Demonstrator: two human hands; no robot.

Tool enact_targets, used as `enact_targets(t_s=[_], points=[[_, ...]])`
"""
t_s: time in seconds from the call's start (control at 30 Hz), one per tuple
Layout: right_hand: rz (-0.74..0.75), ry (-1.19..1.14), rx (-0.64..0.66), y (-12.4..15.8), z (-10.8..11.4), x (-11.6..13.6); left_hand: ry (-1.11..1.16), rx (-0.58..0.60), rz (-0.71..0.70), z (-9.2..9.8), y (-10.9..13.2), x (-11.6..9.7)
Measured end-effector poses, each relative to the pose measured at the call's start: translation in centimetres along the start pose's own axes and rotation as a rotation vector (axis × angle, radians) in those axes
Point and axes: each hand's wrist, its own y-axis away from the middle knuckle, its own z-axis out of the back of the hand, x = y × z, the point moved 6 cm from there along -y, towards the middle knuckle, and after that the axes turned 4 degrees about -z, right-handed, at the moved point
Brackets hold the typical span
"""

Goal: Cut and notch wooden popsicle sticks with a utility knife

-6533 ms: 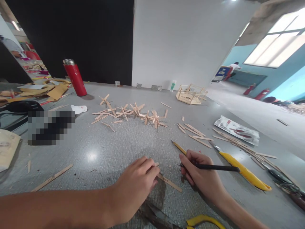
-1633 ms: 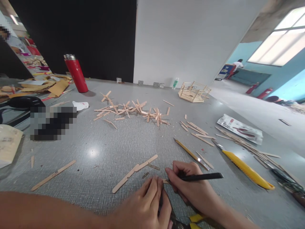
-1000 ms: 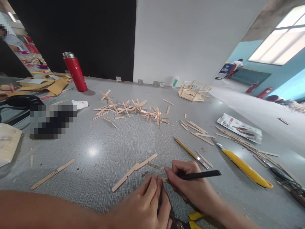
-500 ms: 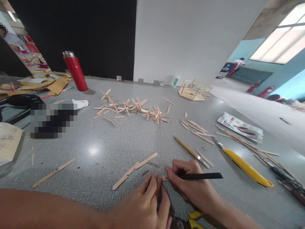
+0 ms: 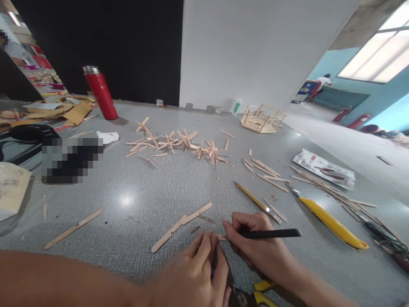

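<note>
My left hand (image 5: 194,273) rests on the grey table (image 5: 153,187) near the front edge, its fingertips pinching a small piece of wooden stick (image 5: 221,237). My right hand (image 5: 258,249) is closed on a thin black pen-like tool (image 5: 271,233) whose tip meets that stick piece. Just left of the hands lie two joined flat wooden sticks (image 5: 182,226). Yellow-handled pliers (image 5: 255,294) lie partly hidden under my wrists.
A pile of stick crosses (image 5: 179,147), a red flask (image 5: 100,93), a stick basket frame (image 5: 262,118), a pencil (image 5: 255,202), a yellow utility knife (image 5: 332,224), loose sticks (image 5: 265,172), a printed packet (image 5: 324,168) and cardboard scraps (image 5: 64,113) lie around.
Since 6.5 s ago both hands shifted nearer to me and two joined sticks now lie left of them. In the last second the hands have barely moved.
</note>
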Motion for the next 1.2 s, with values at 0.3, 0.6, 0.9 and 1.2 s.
enact_targets(t_s=[0.3, 0.6, 0.9, 1.2], points=[[0.015, 0.012, -0.014, 0.0, 0.2, 0.0, 0.021, 0.002, 0.013, 0.0, 0.0, 0.0], [-0.001, 0.014, -0.021, 0.0, 0.3, -0.3, 0.002, 0.013, -0.015, 0.4, -0.2, 0.1], [-0.03, -0.019, 0.011, 0.0, 0.1, -1.4, -0.002, 0.019, -0.018, 0.0, -0.1, -0.1], [-0.036, -0.046, 0.021, 0.1, 0.3, -1.2, 0.004, 0.047, -0.024, 0.1, 0.0, 0.0]])
